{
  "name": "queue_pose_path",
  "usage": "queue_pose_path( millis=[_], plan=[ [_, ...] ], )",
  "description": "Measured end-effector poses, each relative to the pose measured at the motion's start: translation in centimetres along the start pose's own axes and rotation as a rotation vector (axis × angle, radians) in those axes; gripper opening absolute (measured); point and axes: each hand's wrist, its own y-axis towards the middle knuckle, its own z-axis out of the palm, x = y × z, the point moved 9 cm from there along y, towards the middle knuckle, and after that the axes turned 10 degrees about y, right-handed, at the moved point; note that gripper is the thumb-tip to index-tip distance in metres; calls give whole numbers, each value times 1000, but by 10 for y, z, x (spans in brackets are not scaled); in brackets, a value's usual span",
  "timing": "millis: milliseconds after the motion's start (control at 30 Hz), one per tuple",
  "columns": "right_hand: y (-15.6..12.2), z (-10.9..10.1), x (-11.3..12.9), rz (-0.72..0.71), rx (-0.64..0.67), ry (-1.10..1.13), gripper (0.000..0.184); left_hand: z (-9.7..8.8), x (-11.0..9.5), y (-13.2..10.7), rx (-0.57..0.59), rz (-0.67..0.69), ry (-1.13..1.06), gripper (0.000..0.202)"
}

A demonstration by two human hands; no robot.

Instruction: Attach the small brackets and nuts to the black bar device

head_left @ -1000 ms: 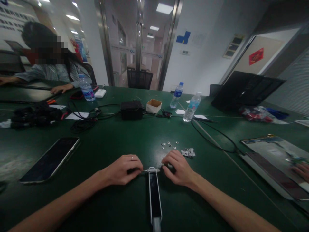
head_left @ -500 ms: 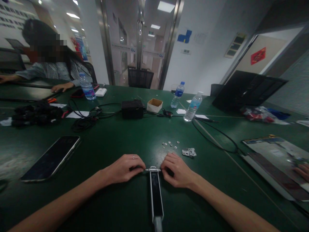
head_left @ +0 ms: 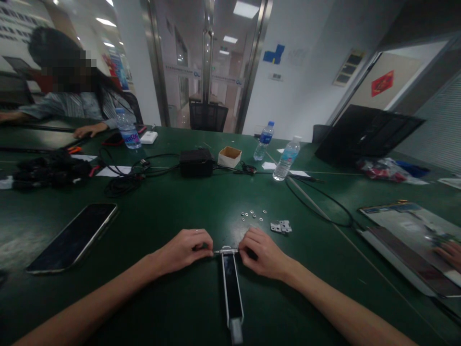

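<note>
In front of me on the green table lies a long, narrow metal frame point(head_left: 242, 302) with a dark middle and a pale stem at its near end. Across its far end runs a thin metal rod point(head_left: 227, 251). My left hand point(head_left: 187, 248) pinches the rod's left tip between thumb and forefinger. At the other end my right hand point(head_left: 262, 253) has its fingers closed on the rod; its fingertips partly hide that end. Several small metal nuts point(head_left: 254, 216) are scattered beyond my right hand, beside a small silver hinge-like bracket point(head_left: 281, 226).
A phone point(head_left: 74, 238) lies at left. Farther back are a black box point(head_left: 196, 163), cables, an open carton point(head_left: 229, 157) and water bottles point(head_left: 287, 159). At right, another person's hand point(head_left: 448, 252) rests over a flat panel point(head_left: 414, 240). A person point(head_left: 82, 105) sits far left.
My left hand has shifted slightly left, leaving a bit more of the rod's left end showing. My right hand stays at the other end. The whole view has moved a little.
</note>
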Motion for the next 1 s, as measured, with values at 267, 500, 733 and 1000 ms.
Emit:
queue_pose_path(
  millis=[267,500,733,1000],
  plan=[
    [0,-1,-3,14,-7,-1,11,-1,-10,1,21,42,49,16],
    [0,1,-1,12,23,-9,12,-3,-11,3,9,-3,78,15],
    [-1,3,-4,39,39,0,12,1,2,0,7,-86,-4,12],
    [-1,1,-7,88,7,-17,14,-4,0,5,15,-51,-137,12]
  ],
)
